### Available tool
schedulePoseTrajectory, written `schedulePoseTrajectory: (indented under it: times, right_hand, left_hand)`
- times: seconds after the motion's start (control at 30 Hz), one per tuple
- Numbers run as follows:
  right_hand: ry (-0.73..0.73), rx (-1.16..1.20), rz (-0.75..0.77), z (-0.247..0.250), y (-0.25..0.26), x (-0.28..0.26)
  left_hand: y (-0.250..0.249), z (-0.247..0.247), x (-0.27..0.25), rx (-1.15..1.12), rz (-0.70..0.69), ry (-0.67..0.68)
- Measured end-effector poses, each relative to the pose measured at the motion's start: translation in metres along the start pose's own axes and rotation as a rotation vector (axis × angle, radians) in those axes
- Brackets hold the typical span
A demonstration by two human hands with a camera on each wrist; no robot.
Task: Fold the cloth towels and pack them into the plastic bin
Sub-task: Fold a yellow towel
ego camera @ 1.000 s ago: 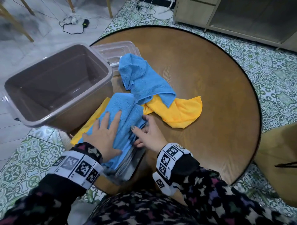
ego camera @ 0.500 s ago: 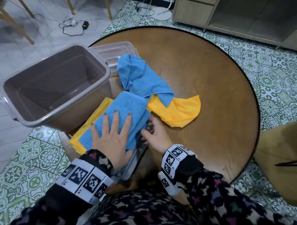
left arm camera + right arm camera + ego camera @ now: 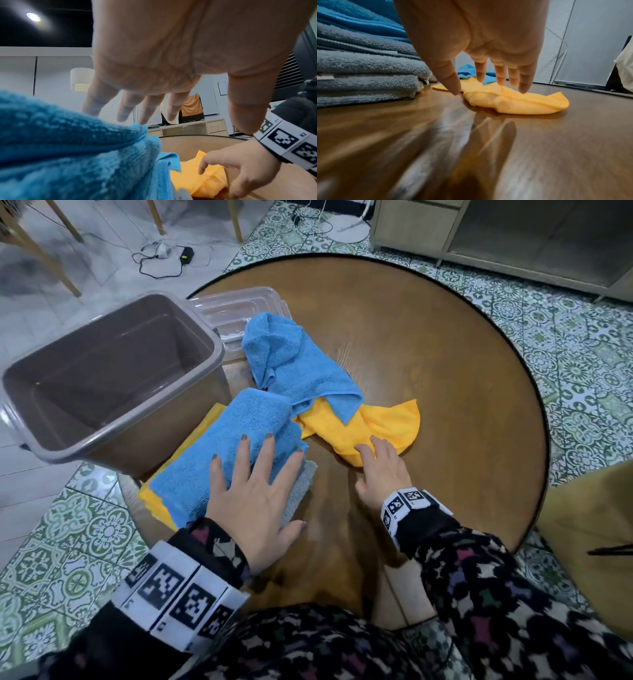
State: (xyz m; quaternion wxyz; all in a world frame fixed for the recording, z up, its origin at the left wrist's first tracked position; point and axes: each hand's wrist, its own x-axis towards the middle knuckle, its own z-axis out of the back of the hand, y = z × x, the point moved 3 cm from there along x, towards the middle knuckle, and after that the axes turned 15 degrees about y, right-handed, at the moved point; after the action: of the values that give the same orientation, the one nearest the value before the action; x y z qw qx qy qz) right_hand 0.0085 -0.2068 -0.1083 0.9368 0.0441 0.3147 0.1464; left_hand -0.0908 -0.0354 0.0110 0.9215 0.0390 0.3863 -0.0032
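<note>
A folded blue towel (image 3: 226, 446) tops a stack with a grey towel (image 3: 301, 487) and a yellow one (image 3: 154, 501) under it, beside the grey-brown plastic bin (image 3: 113, 378). My left hand (image 3: 253, 487) lies flat on the blue towel (image 3: 68, 155) with fingers spread and straight. My right hand (image 3: 380, 470) reaches to the loose yellow towel (image 3: 383, 426) on the table, its straight fingertips (image 3: 523, 88) touching the yellow towel (image 3: 513, 101). A crumpled blue towel (image 3: 294, 364) lies behind, partly over the yellow one. The bin is empty.
A clear plastic lid (image 3: 236, 313) lies behind the bin on the round wooden table (image 3: 445, 378). A tan cushion (image 3: 589, 542) sits at the right. Chair legs and cables (image 3: 161, 258) are on the floor beyond; a cabinet (image 3: 513, 237) stands at the back.
My right hand left the folded stack's edge and moved right to the loose yellow towel. My left hand slid a little right and stays flat on the blue towel.
</note>
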Motion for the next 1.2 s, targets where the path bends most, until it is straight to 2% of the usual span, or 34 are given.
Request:
schedulePoseTrajectory:
  times: [0.17, 0.27, 0.43, 0.7, 1.03, 1.1, 1.2]
  right_hand:
    - [0.108, -0.064, -0.001, -0.018, -0.015, 0.001]
    - [0.093, -0.063, 0.013, -0.021, -0.021, -0.001]
    - [0.09, -0.05, 0.016, -0.02, -0.022, 0.001]
    - [0.033, -0.077, -0.011, -0.021, -0.021, 0.002]
    - [-0.05, -0.151, -0.018, -0.027, -0.03, 0.0]
    - [-0.072, -0.169, -0.037, -0.029, -0.034, -0.002]
    - [-0.089, -0.171, -0.071, -0.034, -0.044, -0.003]
  left_hand:
    - [0.004, 0.0, 0.014, -0.067, 0.076, -0.044]
    - [0.008, -0.007, 0.024, -0.102, 0.129, 0.014]
    - [-0.007, -0.023, 0.028, -0.003, 0.132, 0.083]
    - [-0.006, -0.02, 0.027, -0.015, 0.145, 0.062]
    - [-0.009, -0.008, 0.019, -0.054, 0.09, -0.095]
    - [-0.014, -0.005, 0.017, -0.106, 0.024, -0.187]
    - [-0.027, 0.001, 0.012, -0.178, -0.155, -0.331]
